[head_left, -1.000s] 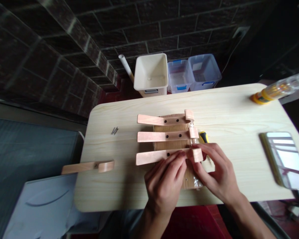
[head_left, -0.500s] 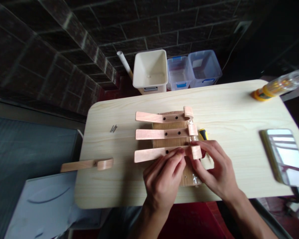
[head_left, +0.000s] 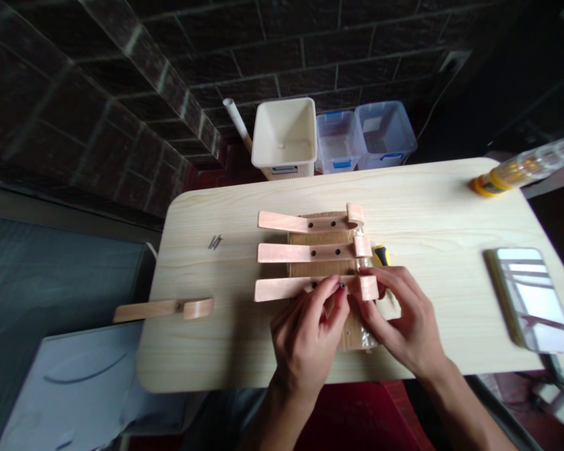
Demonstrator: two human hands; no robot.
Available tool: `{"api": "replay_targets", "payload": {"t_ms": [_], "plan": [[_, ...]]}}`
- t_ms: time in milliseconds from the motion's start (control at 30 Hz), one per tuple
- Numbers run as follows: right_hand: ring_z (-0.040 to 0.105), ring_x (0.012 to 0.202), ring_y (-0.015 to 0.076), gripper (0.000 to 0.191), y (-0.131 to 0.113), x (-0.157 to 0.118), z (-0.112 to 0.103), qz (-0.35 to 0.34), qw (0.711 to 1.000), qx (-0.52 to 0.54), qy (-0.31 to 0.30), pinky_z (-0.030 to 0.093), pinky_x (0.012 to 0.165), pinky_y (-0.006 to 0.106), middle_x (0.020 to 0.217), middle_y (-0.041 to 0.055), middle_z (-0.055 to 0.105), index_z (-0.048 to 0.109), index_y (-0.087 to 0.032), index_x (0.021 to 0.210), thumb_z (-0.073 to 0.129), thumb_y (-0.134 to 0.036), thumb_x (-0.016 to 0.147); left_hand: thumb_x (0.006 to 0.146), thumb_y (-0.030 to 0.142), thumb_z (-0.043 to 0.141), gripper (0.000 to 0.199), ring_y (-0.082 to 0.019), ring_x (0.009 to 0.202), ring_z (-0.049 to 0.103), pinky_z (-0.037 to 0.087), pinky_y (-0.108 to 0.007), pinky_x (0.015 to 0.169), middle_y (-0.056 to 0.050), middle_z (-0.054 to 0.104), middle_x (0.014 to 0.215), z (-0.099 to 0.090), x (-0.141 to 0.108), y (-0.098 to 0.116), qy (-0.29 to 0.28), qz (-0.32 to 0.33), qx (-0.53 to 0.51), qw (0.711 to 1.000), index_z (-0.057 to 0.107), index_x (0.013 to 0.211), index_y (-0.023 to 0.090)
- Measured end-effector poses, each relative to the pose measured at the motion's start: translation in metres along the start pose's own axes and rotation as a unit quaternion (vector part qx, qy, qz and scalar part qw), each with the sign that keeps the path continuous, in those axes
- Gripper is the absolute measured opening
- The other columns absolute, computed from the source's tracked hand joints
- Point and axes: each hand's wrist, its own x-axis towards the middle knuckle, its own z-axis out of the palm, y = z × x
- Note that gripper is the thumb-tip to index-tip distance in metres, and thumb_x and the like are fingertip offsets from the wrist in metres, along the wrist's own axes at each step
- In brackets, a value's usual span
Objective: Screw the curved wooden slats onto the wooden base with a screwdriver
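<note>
Three pale wooden hooks lie side by side across a cardboard box (head_left: 305,269): the far hook (head_left: 284,221), the middle hook (head_left: 284,253) and the near hook (head_left: 282,289). Dark round spots mark their flat parts. My left hand (head_left: 305,338) has thumb and forefinger tips around a small dark screw (head_left: 343,285) in the near hook; its shank is hidden. With fingers and thumb, my right hand (head_left: 408,319) grips that hook's curled end. Behind the right fingers a yellow-and-black screwdriver handle (head_left: 382,255) partly shows.
Several loose screws (head_left: 215,242) lie on the table (head_left: 197,357) at left. Another wooden hook (head_left: 164,310) overhangs the left edge. A phone (head_left: 531,300) and a clear-and-yellow bottle-shaped container (head_left: 512,175) are at right. Plastic bins (head_left: 284,156) stand beyond the far edge.
My left fingertips have parted slightly and shifted left, so the dark screw head shows between them. My right hand stays at the near hook's curled end.
</note>
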Motion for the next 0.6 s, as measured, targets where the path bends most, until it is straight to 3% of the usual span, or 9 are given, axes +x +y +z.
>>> {"api": "replay_targets", "payload": {"t_ms": [133,600], "plan": [[0.062,0.086,0.0189,0.042,0.0003,0.0008,-0.0002,-0.003,1.0,0.002,0.0,0.057,0.077,0.036,0.114,0.0082,0.069,0.065,-0.026,0.137,0.071,-0.017,0.097,0.093,0.013,0.08,0.014,-0.013,0.066,0.078,0.064,-0.022,0.079,-0.001,0.084,0.081,-0.0007,0.0023,0.0019,0.002,0.002,-0.002,1.0,0.077,0.106,0.017],[0.062,0.087,0.0167,0.041,-0.0015,0.0023,0.0005,-0.005,1.0,0.005,0.001,0.056,0.078,0.033,0.11,0.0057,0.067,0.064,-0.026,0.136,0.07,-0.017,0.097,0.091,0.011,0.082,0.017,-0.013,0.067,0.078,0.062,-0.023,0.081,-0.001,0.084,0.084,0.0001,-0.0016,0.0006,0.0,0.011,-0.004,1.0,0.077,0.106,0.016]]}}
